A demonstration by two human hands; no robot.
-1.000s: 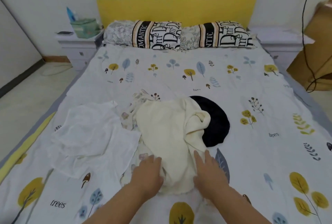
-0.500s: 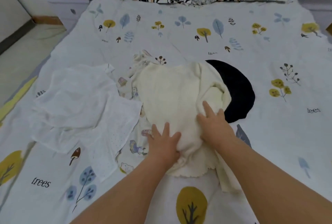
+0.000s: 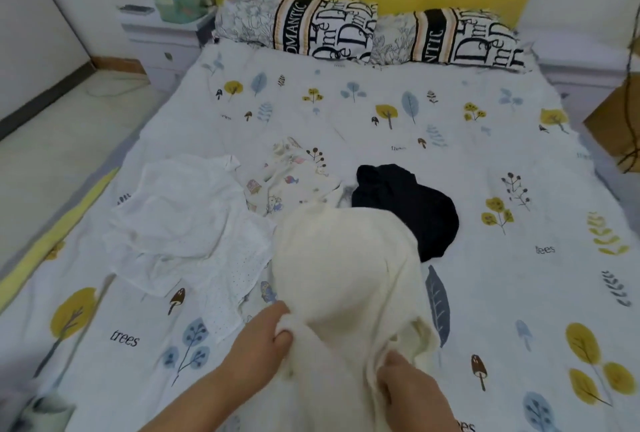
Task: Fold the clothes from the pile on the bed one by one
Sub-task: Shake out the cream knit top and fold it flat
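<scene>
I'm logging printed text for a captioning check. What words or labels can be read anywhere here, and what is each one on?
"trees": bedsheet, near left, beside the yellow tree.
"tees", as it reads: same sheet, right side, partly creased.
"OMANTIC": left pillow, black band, first letter hidden.
"NTIC": right pillow, black band, start hidden.
Large script letters on both pillows: only fragments such as "D" and "me" read.
Small words mid-sheet, and the green bag label: too blurred.

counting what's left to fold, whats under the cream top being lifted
The cream top, held by both hands, overlaps the cartoon-print garment and black garment. Anything else beneath it is covered.
</scene>
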